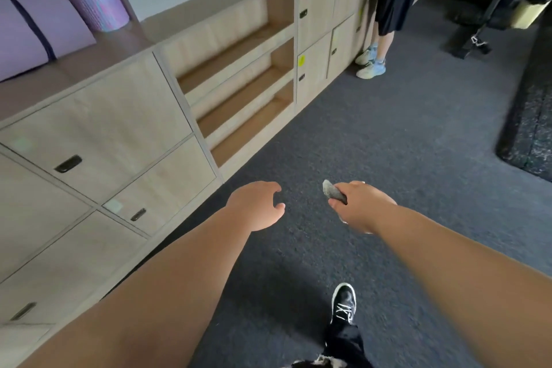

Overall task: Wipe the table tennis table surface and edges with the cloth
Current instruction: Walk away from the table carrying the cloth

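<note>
Beyond my bare forearms [149,308], my right hand [363,207] grips the small crumpled grey cloth [334,193], bunched tight for carrying I reckon, while my left hand [258,206] hangs loosely curled and empty above the dark grey carpet [418,143] (no table tennis table shows, so wiping waits).

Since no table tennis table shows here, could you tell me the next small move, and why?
Probably walk across the dark grey carpet to find the table: the right hand grips the crumpled grey cloth, the left hand is empty.

Arms forward — left hand [257,206] loose (half-curled), right hand [361,206] around cloth [333,193].
</note>
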Motion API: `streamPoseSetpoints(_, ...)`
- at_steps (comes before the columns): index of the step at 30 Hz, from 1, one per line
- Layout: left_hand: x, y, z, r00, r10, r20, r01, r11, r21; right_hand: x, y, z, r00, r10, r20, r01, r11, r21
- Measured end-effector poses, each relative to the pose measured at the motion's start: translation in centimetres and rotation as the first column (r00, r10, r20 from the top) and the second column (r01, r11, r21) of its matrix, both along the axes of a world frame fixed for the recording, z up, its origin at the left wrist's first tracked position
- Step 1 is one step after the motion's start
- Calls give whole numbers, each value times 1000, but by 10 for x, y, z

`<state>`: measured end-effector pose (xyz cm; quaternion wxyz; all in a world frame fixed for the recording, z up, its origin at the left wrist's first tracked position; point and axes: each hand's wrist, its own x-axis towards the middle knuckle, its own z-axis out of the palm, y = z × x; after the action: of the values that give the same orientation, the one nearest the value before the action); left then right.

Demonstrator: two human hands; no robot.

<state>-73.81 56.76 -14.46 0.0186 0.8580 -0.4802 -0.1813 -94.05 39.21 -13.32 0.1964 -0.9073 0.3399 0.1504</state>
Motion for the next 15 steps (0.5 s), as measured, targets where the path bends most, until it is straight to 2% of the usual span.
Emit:
streamPoseSetpoints(9, 74, -145, 20, 989, 145, -4, -145, 989, 1, 112, -171, 24, 987, 159, 30, -158, 987, -14)
streamPoseSetpoints(15, 118, -229, 24, 981, 194, -31, -195, 980, -37, 179, -252, 38, 972, 227, 58, -225, 974, -32)
